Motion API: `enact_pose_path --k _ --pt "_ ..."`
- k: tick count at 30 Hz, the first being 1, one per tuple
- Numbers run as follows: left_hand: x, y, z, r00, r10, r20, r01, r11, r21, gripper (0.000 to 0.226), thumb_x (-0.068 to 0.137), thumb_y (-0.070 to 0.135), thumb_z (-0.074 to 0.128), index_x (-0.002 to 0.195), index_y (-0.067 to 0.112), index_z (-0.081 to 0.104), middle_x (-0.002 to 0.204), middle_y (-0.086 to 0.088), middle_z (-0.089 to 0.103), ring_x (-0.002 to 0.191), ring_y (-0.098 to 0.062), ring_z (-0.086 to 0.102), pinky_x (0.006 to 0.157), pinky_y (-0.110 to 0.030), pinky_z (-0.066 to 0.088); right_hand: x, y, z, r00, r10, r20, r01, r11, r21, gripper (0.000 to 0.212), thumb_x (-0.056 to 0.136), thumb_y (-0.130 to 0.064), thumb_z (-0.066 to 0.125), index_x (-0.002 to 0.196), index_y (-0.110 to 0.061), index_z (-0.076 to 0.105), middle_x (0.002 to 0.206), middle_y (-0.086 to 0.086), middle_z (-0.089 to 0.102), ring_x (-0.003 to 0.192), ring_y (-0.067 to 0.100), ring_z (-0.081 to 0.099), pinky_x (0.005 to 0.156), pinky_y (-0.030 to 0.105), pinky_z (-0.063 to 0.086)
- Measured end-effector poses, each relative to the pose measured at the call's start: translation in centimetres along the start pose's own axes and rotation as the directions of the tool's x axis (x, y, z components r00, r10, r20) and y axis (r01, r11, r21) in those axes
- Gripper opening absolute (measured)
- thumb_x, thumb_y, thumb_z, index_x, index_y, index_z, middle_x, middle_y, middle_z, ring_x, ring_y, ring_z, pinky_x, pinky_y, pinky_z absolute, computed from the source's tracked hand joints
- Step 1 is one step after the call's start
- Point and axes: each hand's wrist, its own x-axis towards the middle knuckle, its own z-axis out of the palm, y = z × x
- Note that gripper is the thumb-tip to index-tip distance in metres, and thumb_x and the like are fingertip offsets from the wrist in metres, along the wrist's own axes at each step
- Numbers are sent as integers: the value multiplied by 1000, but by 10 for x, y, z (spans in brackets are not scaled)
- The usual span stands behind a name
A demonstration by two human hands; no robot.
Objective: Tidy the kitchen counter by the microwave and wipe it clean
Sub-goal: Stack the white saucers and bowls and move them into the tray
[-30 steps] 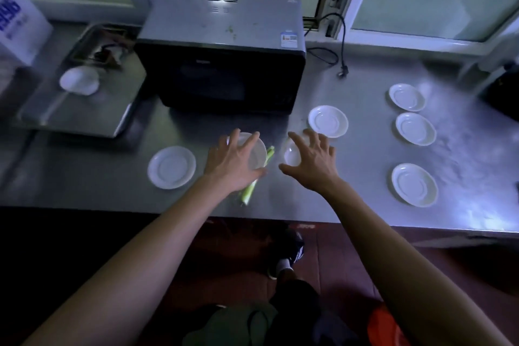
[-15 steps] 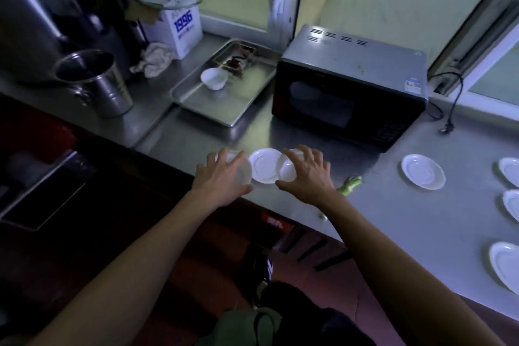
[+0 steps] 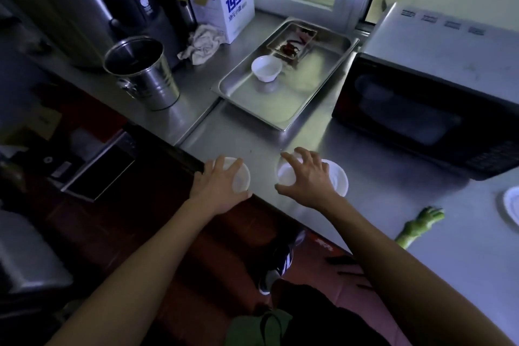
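My left hand grips a small white bowl from above, at the front edge of the steel counter. My right hand grips a second small white bowl from above, and a white saucer shows under and to the right of it. I cannot tell whether either bowl touches the surface. The black microwave stands to the right behind my hands. A green vegetable stalk lies near the counter's front edge on the right.
A steel tray left of the microwave holds a white bowl and a small dish of red bits. Further left stand a steel bucket, a crumpled cloth and a white box. Another saucer sits at the right edge.
Both hands closed on the small bowls and carried them left along the counter. The view swung left with them, and the green stalk stayed behind on the right.
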Motion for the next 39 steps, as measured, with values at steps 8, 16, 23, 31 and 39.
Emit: enact_pose_path --k 8,16,23,31,39 --pt "92 -13 -40 997 80 17 -81 995 63 95 77 76 58 153 44 11 160 -4 12 144 -31 17 110 -53 30 90 9 -7 999 36 -18 -35 999 15 87 68 -66 69 144 -39 36 153 3 32 139 31 27 105 50 31" --pt "161 -15 -76 996 63 -64 -59 996 64 93 77 75 60 153 44 16 162 -4 12 146 -31 15 112 -52 26 148 19 -32 999 35 -19 -34 999 37 93 71 -68 70 150 -38 31 157 4 26 141 32 23 108 50 28" --pt "221 4 -96 977 161 -138 -157 987 41 91 73 77 60 150 45 23 159 2 18 143 -28 22 110 -51 34 174 42 -42 994 93 -59 -87 992 96 93 72 -75 64 151 -39 30 157 3 27 141 31 23 110 50 30" --pt "306 12 -115 951 292 -101 -286 956 68 90 75 71 62 151 44 21 159 0 20 143 -31 25 105 -56 38 214 48 -45 976 201 -84 -193 976 101 94 74 -76 62 153 -39 27 160 4 23 144 29 19 112 50 25" --pt "415 10 -121 908 417 -45 -411 906 98 86 77 70 64 147 38 25 158 -7 19 141 -38 24 106 -58 38 263 28 -43 935 342 -94 -329 936 129 93 74 -71 66 152 -37 29 159 2 24 145 28 19 112 53 26"
